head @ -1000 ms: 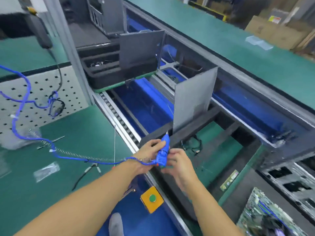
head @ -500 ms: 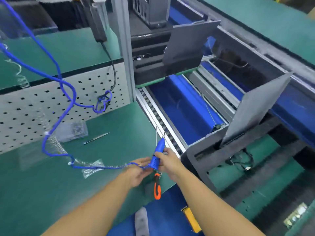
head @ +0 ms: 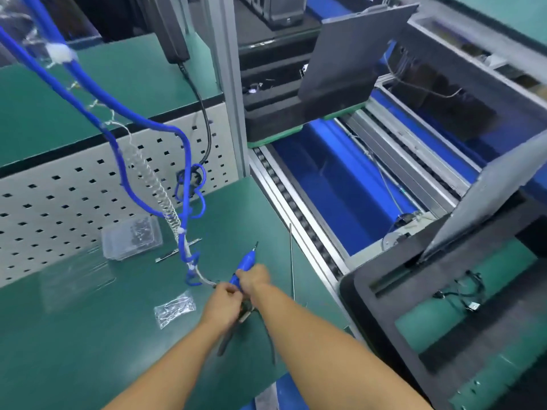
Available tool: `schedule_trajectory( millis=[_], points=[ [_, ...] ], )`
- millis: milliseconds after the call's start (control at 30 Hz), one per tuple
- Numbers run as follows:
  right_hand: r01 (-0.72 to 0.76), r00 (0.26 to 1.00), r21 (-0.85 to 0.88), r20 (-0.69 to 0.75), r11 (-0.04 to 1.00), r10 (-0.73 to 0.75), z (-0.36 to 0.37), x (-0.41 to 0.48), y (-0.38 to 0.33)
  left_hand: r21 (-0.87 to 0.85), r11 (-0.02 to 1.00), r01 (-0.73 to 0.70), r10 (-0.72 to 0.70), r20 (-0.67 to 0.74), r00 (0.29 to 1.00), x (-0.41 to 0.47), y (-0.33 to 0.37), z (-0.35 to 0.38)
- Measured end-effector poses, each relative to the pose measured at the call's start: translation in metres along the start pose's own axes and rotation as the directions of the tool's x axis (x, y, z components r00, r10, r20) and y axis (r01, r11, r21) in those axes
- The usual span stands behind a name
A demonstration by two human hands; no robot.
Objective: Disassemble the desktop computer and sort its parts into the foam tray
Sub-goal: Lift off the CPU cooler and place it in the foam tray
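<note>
Head view shows both hands low over the green worktop, working one blue electric screwdriver. The right hand is wrapped closed around its barrel, bit tip pointing up and away, while the left hand pinches its tail end where the blue cable enters. That two-handed hold probably steadies the tool against the pull of the hanging cable, which loops up overhead with a clear coiled cord tied alongside.

A pair of pliers lies on the worktop under the wrists, partly hidden. Also here are one clear plastic box of small parts, one small plastic bag and one thin metal tool.

The foam tray sits on the conveyor to the right, well apart from the hands, holding one upright grey panel in a slot and a loose wire harness. A second foam tray with its own panel stands farther along.
</note>
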State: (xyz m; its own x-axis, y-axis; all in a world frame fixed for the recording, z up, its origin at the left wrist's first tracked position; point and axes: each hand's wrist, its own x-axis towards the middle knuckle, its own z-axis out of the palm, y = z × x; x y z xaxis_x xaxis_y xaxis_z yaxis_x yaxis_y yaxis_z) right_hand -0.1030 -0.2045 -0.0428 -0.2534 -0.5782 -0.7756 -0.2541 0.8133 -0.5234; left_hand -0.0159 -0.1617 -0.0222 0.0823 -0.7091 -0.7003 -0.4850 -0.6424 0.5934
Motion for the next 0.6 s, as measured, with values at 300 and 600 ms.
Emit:
schedule_trajectory(
  millis=[300, 600],
  points=[
    [0.041, 0.999, -0.131, 0.011, 0.990, -0.040, -0.037, -0.013, 0.006, -0.049, 0.998, 0.026, -0.022, 0.067, 0.997, 0.001, 0.008, 0.006],
    [0.142, 0.990, 0.241, -0.024, 0.960, -0.140, -0.147, -0.099, 0.058, -0.121, 0.980, -0.155, 0.175, 0.173, 0.969, -0.035, 0.076, 0.077]
  ],
)
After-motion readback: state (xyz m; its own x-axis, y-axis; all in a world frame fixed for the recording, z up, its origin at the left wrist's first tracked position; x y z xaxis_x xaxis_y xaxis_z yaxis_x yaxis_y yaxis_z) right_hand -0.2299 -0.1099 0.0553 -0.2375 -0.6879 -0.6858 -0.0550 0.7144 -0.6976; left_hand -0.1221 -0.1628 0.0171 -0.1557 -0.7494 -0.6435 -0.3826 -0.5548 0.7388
